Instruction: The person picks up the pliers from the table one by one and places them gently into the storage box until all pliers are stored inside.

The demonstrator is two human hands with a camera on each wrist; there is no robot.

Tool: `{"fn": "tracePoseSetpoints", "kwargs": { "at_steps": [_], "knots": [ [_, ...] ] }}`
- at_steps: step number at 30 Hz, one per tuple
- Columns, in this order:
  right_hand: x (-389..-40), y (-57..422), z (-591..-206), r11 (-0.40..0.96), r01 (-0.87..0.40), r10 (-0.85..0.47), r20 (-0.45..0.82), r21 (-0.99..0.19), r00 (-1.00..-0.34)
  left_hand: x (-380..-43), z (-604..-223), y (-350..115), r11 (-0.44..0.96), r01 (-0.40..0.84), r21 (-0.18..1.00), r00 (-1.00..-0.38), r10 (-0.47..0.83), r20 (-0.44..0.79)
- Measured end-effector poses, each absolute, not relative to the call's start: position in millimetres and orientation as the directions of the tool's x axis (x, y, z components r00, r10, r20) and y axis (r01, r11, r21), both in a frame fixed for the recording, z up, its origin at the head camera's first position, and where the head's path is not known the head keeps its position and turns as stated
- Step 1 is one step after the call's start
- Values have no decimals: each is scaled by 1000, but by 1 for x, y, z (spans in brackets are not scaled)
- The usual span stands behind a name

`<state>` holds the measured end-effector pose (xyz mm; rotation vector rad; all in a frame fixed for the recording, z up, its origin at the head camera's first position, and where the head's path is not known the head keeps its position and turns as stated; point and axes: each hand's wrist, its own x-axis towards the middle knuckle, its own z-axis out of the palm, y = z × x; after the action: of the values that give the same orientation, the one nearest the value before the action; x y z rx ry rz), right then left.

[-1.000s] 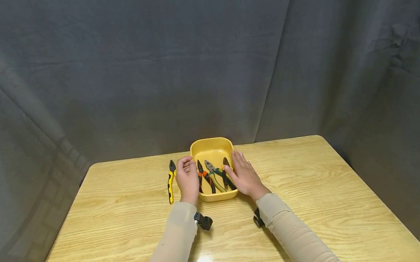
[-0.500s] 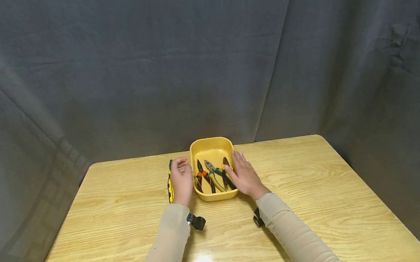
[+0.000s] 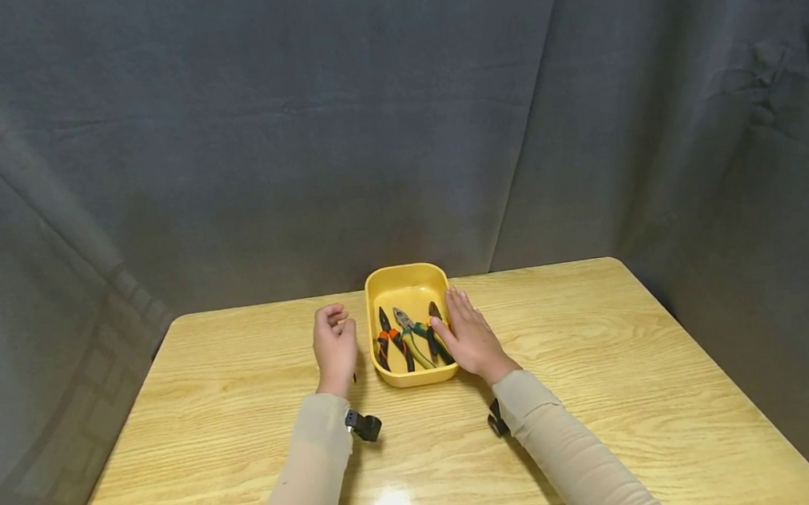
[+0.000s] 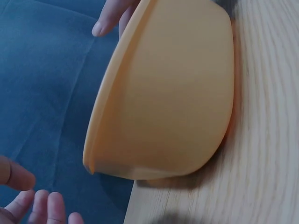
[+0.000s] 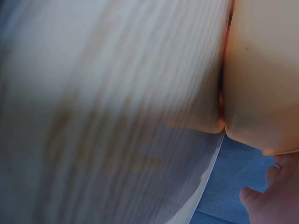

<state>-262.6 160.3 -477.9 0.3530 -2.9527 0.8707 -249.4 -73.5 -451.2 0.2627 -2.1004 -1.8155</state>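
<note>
My left hand point(image 3: 334, 347) hovers left of a yellow plastic bin point(image 3: 419, 379), its fingers loosely curled with nothing visible between them. Beneath that hand lies a pair of yellow-and-black pliers, almost wholly hidden; only a small dark handle tip point(image 3: 354, 378) shows by the wrist. In the left wrist view, thumb and fingertips point(image 4: 55, 205) stand close together, beside the bin's outer wall point(image 4: 163, 93). My right hand point(image 3: 476, 342) rests along the bin's right side, fingers straight and thumb over the rim. Inside lie orange-and-black pliers point(image 3: 384, 350), green-and-yellow pliers point(image 3: 416, 349) and dark-headed pliers point(image 3: 443, 349).
The bin stands near the far edge of a wooden table point(image 3: 569, 398). Grey curtains point(image 3: 293, 134) hang behind and on both sides. A small black camera is strapped on each wrist, the left one point(image 3: 364, 427) close above the tabletop.
My left hand has moved left, away from the bin's left rim, and now covers the yellow-and-black pliers that showed beside it before. My right hand has stayed at the bin.
</note>
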Motion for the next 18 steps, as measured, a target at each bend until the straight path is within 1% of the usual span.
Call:
{"fn": "tracePoseSetpoints", "kwargs": {
  "at_steps": [7, 18],
  "knots": [
    [-263, 160, -479, 817, -234, -207, 111, -527, -972, -250, -455, -84, 210, 38, 977, -937, -333, 108],
    [-263, 161, -478, 822, -231, -211, 98, -521, -973, -252, -456, -101, 338, -28, 941, -958, -277, 71]
  ]
}}
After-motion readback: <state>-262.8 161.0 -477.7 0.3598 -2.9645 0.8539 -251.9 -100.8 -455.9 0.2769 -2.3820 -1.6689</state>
